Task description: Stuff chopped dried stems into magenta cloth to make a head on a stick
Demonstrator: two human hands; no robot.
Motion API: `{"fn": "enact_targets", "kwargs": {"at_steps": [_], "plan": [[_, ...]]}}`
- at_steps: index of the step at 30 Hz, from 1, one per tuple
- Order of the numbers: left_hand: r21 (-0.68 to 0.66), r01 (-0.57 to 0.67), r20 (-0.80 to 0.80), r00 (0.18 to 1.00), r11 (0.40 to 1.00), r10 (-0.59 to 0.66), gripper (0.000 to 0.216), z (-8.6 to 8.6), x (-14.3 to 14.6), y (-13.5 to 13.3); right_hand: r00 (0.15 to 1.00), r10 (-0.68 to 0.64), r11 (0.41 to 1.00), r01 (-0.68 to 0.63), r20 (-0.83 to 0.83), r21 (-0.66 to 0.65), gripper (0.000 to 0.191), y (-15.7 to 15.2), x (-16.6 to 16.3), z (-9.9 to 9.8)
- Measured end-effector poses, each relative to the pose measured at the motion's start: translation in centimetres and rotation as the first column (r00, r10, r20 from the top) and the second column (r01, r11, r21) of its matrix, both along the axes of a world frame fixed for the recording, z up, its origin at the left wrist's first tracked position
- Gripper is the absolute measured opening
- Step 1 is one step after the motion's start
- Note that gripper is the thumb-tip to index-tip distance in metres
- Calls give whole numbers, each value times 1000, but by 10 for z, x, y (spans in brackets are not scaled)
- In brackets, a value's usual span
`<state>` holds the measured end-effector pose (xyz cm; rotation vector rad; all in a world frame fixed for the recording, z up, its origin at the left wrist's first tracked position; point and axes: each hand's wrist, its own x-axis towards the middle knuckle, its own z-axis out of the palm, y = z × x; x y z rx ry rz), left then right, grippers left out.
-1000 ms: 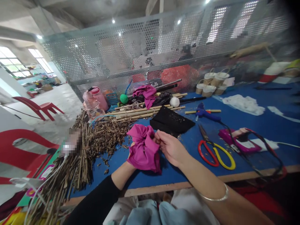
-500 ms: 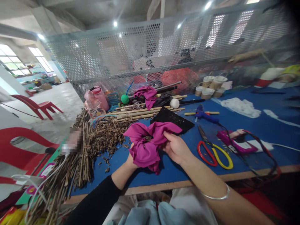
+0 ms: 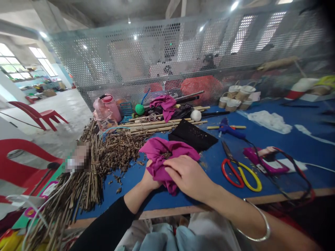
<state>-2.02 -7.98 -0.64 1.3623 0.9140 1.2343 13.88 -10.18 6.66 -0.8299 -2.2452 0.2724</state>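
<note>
A bunched magenta cloth (image 3: 161, 164) is between my hands, above the blue table. My left hand (image 3: 151, 177) cups it from below and the left side, its fingers mostly covered by the fabric. Across the front of the cloth lies my right hand (image 3: 187, 174), fingers curled over and pressing the folds. A little brown dried plant matter shows in the cloth's opening. Behind the hands is a black cloth (image 3: 193, 134) with crumbs on it. Loose dried plant pieces (image 3: 121, 148) are heaped to the left.
Bundled dry stalks (image 3: 91, 181) cover the table's left edge. To the right lie scissors (image 3: 240, 172) with red and yellow handles, a blue glue gun (image 3: 229, 129) and a magenta power strip (image 3: 264, 162). Bamboo sticks (image 3: 154, 126) and a perforated metal screen (image 3: 141, 62) are behind.
My right hand has moved left from the cloth's right edge and now lies over its front, gathering the folds inward. My left hand stays beneath the cloth.
</note>
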Motion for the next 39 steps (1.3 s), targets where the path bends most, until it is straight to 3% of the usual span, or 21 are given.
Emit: {"fn": "enact_targets", "kwargs": {"at_steps": [3, 5, 9, 13, 16, 19, 23, 27, 30, 33, 34, 36, 37, 39], "plan": [[163, -38, -92, 994, 986, 53, 23, 11, 2, -3, 995, -98, 942, 91, -4, -324, 24, 29, 2, 6], [225, -40, -142, 987, 973, 74, 29, 14, 3, -3, 996, -17, 898, 53, 85, -437, 19, 52, 4, 10], [233, 35, -128, 992, 972, -5, 31, 16, 5, -2, 939, 174, 824, 28, 298, -567, 15, 83, -3, 12], [220, 29, -107, 994, 975, -5, 35, 15, 8, -2, 864, 233, 837, 55, 446, -545, 17, 86, -17, 9], [151, 49, -124, 992, 987, -30, 23, 8, 9, 0, 789, 197, 895, 98, 582, -436, 22, 84, -29, 7], [124, -13, -80, 997, 992, 23, 14, 2, 9, 3, 686, 168, 928, 132, 708, -348, 26, 89, -45, 3], [148, -74, -32, 996, 986, 80, 19, 4, 7, 7, 640, 204, 925, 121, 741, -360, 22, 100, -61, 1], [159, -29, -89, 995, 987, 44, 23, 16, 5, 4, 681, 299, 897, 39, 669, -441, 25, 101, -44, 15], [161, 5, -118, 993, 987, 15, 27, 23, 4, -1, 771, 342, 833, 17, 537, -553, 28, 94, -15, 27], [200, 24, -166, 986, 979, 10, 30, 26, 4, -4, 930, 157, 793, 82, 332, -604, 25, 89, 11, 26], [211, 19, -162, 987, 977, 15, 32, 27, 4, -5, 962, 54, 813, 114, 269, -571, 27, 89, 17, 23], [223, 3, -106, 994, 975, 21, 35, 26, 5, -6, 980, -84, 860, 162, 179, -485, 50, 91, 25, 14], [225, 0, -72, 997, 974, 17, 36, 24, 5, -7, 983, -88, 856, 156, 159, -493, 60, 92, 28, 10], [219, -10, -30, 999, 976, 17, 36, 19, 4, -6, 985, 17, 777, 94, 170, -622, 63, 95, 31, 2]]}}
